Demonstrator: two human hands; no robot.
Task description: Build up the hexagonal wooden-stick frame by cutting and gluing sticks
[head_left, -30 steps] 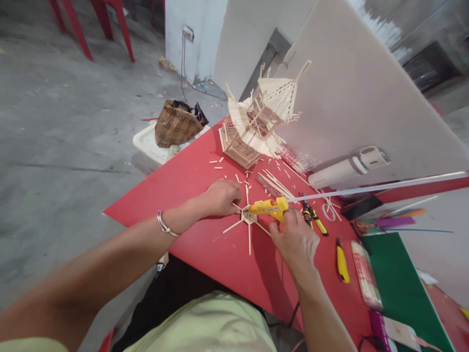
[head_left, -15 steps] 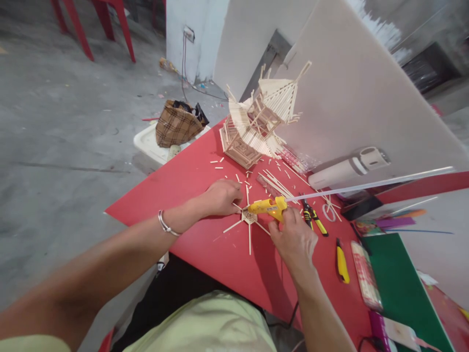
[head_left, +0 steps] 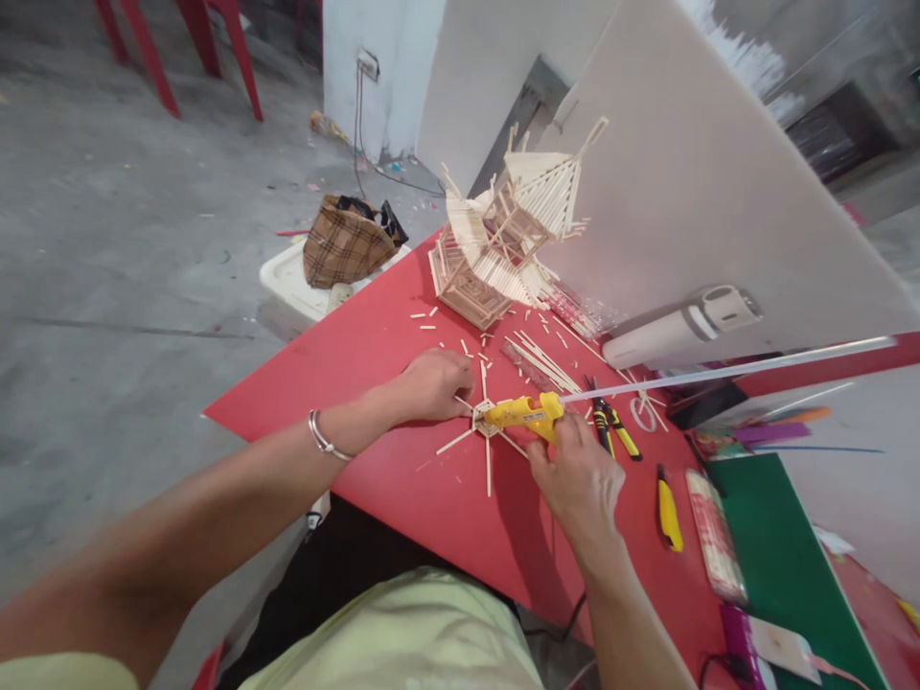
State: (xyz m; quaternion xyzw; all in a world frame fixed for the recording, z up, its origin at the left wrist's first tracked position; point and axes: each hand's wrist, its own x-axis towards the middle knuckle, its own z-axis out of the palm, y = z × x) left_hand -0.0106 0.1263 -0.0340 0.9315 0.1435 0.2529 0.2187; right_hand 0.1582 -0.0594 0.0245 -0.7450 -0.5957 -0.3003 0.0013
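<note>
My right hand (head_left: pixel 579 470) is wrapped round the handle of a yellow hot glue gun (head_left: pixel 524 414). A long clear glue stick (head_left: pixel 719 376) juts from the gun's back end. Its nozzle points left and touches or hovers over the small hexagonal centre of a spoked frame of thin wooden sticks (head_left: pixel 490 470), lying flat on the red tabletop. With fingers pinched together, my left hand (head_left: pixel 437 385) holds a thin wooden stick (head_left: pixel 464 402) at the frame's upper left. The fingertips are partly hidden behind the hand.
A tiered stick model building (head_left: pixel 471 286) stands at the table's far corner. Loose sticks (head_left: pixel 542 359), pliers (head_left: pixel 610 426), a yellow cutter (head_left: pixel 668 513) and a packet of sticks (head_left: pixel 717 537) lie to the right. A white flask (head_left: pixel 668 331) rests by the board. A plaid bag (head_left: pixel 345 244) sits on a white stool.
The glue gun has shifted very slightly, its tip still at the frame's centre. Both hands keep their grips. The whole view has drifted a little.
</note>
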